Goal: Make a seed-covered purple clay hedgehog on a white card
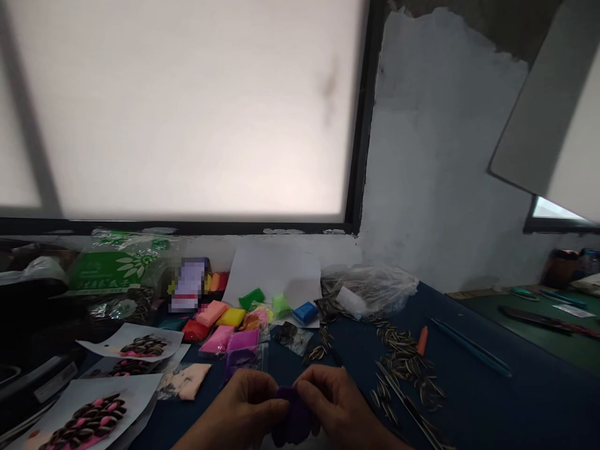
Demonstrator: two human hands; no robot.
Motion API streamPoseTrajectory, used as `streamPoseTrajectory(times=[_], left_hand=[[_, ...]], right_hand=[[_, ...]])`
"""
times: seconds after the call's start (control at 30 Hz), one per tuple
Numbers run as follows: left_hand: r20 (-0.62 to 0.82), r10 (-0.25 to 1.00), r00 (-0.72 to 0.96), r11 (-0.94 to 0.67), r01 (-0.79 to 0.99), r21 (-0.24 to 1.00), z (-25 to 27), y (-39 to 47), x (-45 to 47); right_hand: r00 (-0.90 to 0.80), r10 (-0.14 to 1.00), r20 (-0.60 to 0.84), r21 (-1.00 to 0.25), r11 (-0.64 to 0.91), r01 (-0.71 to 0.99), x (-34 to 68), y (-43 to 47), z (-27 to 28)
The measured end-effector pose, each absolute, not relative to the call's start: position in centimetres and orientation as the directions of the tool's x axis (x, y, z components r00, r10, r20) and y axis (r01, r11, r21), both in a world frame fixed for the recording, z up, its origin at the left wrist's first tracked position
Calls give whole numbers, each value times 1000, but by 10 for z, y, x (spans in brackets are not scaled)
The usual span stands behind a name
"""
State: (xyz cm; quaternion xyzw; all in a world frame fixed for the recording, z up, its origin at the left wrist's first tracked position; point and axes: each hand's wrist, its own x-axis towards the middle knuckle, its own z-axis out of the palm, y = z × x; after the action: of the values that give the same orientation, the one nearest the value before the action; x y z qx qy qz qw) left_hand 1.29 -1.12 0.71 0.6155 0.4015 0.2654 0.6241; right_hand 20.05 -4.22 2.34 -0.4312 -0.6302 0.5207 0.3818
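Observation:
At the bottom centre, a dark purple piece of modelling clay point(291, 420) is pinched between my two hands. My left hand point(250, 400) grips its left edge with thumb and fingers, and my right hand point(330, 395) closes on its upper right side. The piece looks flattened, though its lower part is dim. Just beyond my hands lies an open packet of purple clay point(241, 347). Striped sunflower seeds point(410, 359) are scattered to the right, with metal tweezers point(405, 400) among them.
Coloured clay packets point(229, 317) lie ahead, with a white sheet point(276, 269) behind. At left are printed seed pictures point(94, 412), a phone point(190, 284) and a green seed bag point(117, 269). Blue tweezers point(471, 347), an orange stick point(422, 340) and a clear plastic bag point(375, 290) sit rightward.

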Motion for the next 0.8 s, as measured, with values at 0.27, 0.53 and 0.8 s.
streamPoseTrajectory(times=[0.27,0.53,0.8], left_hand=[[97,910,403,-341,594,729,21,-23,-1],[-31,895,445,-337,720,606,21,-25,-7],[-107,900,423,-270,733,624,30,-26,-5]], right_hand=[[-332,943,0,-995,34,96,216,-39,31],[-494,855,-157,-979,-70,191,227,-34,35],[-511,833,-213,-971,-121,208,218,-37,40]])
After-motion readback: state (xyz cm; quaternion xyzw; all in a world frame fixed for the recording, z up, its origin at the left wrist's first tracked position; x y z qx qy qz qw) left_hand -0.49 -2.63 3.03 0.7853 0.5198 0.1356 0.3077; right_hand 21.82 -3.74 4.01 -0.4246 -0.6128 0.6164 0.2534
